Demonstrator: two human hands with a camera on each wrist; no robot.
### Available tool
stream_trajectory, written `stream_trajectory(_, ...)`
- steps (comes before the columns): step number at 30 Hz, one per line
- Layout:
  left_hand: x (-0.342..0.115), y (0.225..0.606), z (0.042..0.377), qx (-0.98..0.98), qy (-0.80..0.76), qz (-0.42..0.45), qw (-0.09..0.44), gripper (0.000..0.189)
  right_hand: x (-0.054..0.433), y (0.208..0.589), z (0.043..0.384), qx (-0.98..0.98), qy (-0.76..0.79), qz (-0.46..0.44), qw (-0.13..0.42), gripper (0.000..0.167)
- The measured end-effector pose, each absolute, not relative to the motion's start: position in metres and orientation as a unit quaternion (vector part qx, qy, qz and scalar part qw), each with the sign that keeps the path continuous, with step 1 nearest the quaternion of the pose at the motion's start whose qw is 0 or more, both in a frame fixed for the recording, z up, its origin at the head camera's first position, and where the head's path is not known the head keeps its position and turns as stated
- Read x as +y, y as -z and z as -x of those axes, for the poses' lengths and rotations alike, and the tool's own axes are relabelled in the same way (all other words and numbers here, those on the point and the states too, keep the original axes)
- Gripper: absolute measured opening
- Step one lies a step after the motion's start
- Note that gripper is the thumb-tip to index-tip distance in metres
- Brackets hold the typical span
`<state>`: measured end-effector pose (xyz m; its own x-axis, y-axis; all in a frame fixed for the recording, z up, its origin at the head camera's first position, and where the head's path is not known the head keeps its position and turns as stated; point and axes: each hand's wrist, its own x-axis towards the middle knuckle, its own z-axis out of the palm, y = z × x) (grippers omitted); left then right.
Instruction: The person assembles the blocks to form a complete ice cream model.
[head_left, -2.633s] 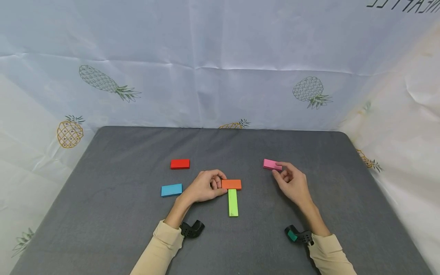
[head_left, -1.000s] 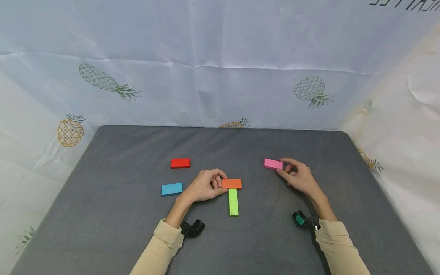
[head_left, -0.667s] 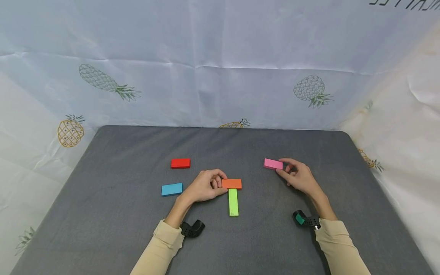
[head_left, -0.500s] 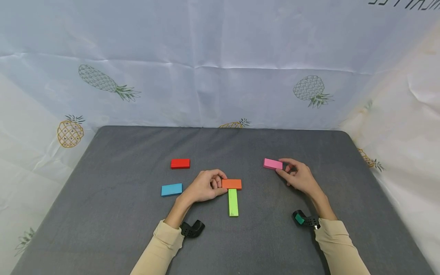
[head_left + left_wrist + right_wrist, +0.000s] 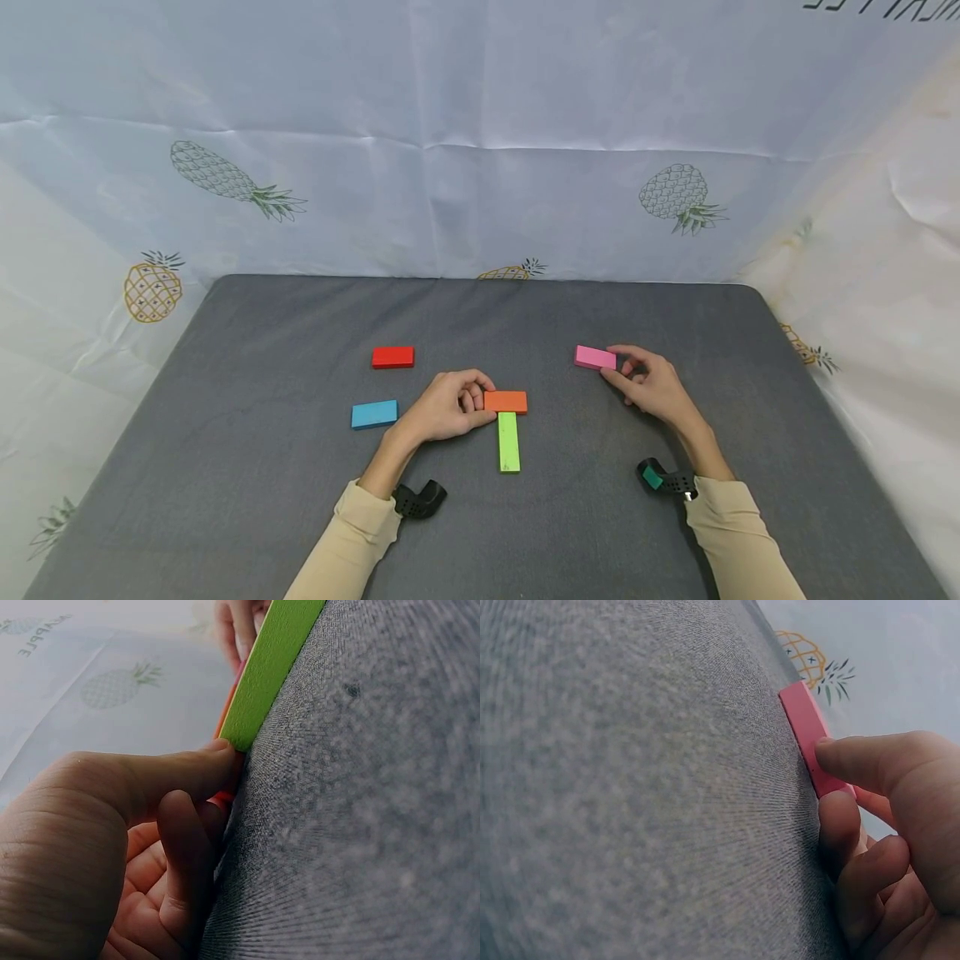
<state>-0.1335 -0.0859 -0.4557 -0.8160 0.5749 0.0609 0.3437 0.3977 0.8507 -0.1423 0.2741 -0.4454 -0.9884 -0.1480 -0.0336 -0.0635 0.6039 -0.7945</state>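
Observation:
My left hand (image 5: 448, 406) pinches the left end of an orange block (image 5: 506, 402), thumb at its near side and index finger at its far side. A lime green block (image 5: 509, 443) runs from the orange one toward me, so the two form a T on the table. In the left wrist view the thumb tip sits right at the corner of the green block (image 5: 264, 679). Farther right, my right hand (image 5: 647, 383) holds the right end of a pink block (image 5: 596, 357) between thumb and index finger. The right wrist view shows this pink block (image 5: 807, 727) lying on the cloth.
A red block (image 5: 393, 357) lies beyond my left hand, and a blue block (image 5: 374, 414) lies close to the left of that wrist. Grey cloth (image 5: 285, 500) covers the table. Pineapple-printed sheets (image 5: 450, 100) hang along its back and sides.
Over the earlier frames my right hand shifted slightly right, its fingers now at the pink block's right end. During the last second both hands and all blocks have stayed put.

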Motion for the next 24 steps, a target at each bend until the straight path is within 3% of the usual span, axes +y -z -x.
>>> stream_trajectory(24,-0.086,0.4567,0.1354,0.825,-0.472,-0.285,0.121,0.028,0.2731,0.4499,0.1445,0.892,0.444,0.074,0.032,0.042)
